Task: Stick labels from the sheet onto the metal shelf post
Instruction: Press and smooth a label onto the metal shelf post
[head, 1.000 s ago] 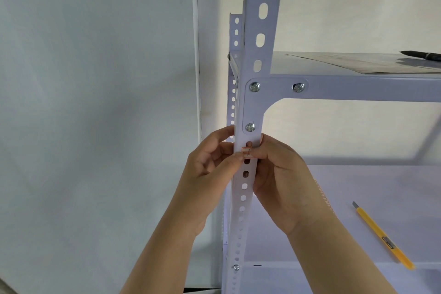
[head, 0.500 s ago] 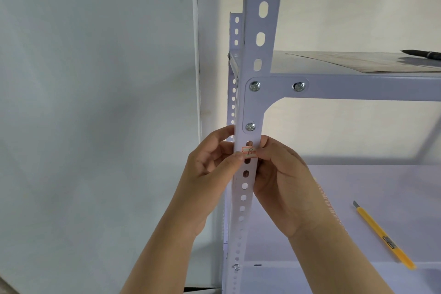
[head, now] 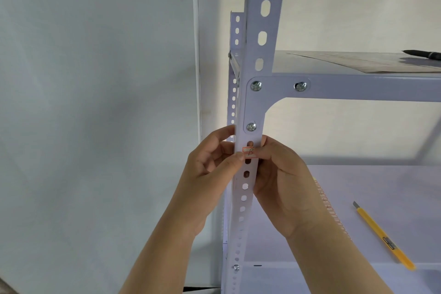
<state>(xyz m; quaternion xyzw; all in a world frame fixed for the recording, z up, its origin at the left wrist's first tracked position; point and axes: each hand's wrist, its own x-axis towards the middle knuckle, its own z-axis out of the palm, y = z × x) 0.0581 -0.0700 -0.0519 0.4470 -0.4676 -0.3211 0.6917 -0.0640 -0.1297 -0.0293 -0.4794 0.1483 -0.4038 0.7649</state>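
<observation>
The grey metal shelf post (head: 262,55) stands upright in the middle, pierced with holes. A small white label (head: 249,152) with a red border lies flat on its front face, below a screw. My left hand (head: 210,174) wraps the post's left edge, its thumb tip touching the label's lower left corner. My right hand (head: 281,181) holds the post's right edge, with a fingertip at the label's right end. The label sheet (head: 334,210) lies on the lower shelf, mostly hidden behind my right wrist.
A yellow utility knife (head: 384,236) lies on the lower shelf (head: 393,186) at right. On the top shelf (head: 310,64) rest a flat paper sheet (head: 372,64) and a black pen (head: 424,54). A white wall is close on the left.
My right fingers have slid off the label to the right, so more of its face shows. Both hands otherwise stay at the same spot on the post.
</observation>
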